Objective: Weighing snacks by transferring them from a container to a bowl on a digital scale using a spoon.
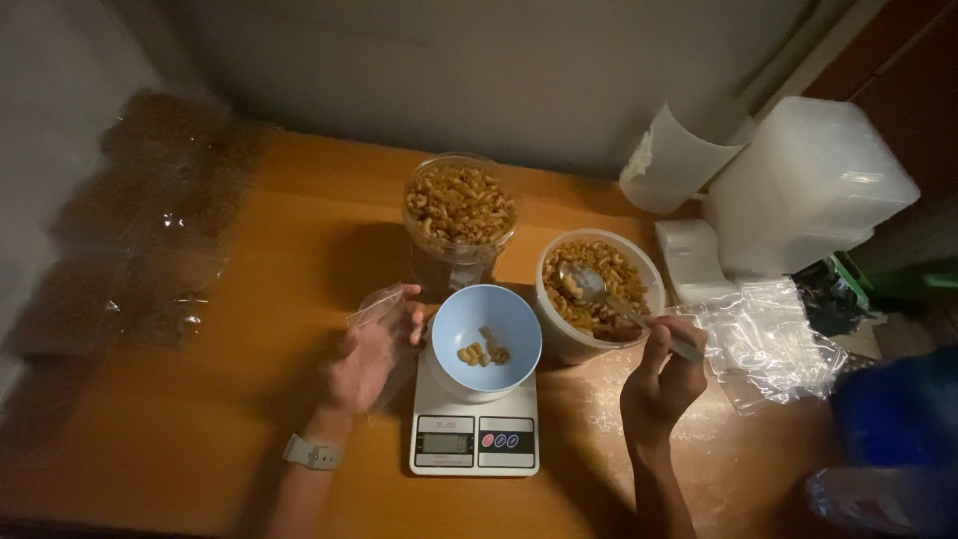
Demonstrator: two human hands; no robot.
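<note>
My left hand (371, 351) holds a small clear plastic bag (371, 304) just left of a light blue bowl (486, 339). The bowl sits on a white kitchen scale (475, 434) and holds a few nuts (483, 352). My right hand (661, 377) grips a metal spoon (591, 286) by the handle, its head resting in a white tub of nuts (599, 284) right of the bowl. A clear jar full of nuts (459, 215) stands behind the bowl.
Filled clear bags (130, 240) lie in a row along the left side of the wooden table (200, 429). A pile of empty clear bags (768, 344) lies at right, with stacked white plastic containers (808, 190) behind it.
</note>
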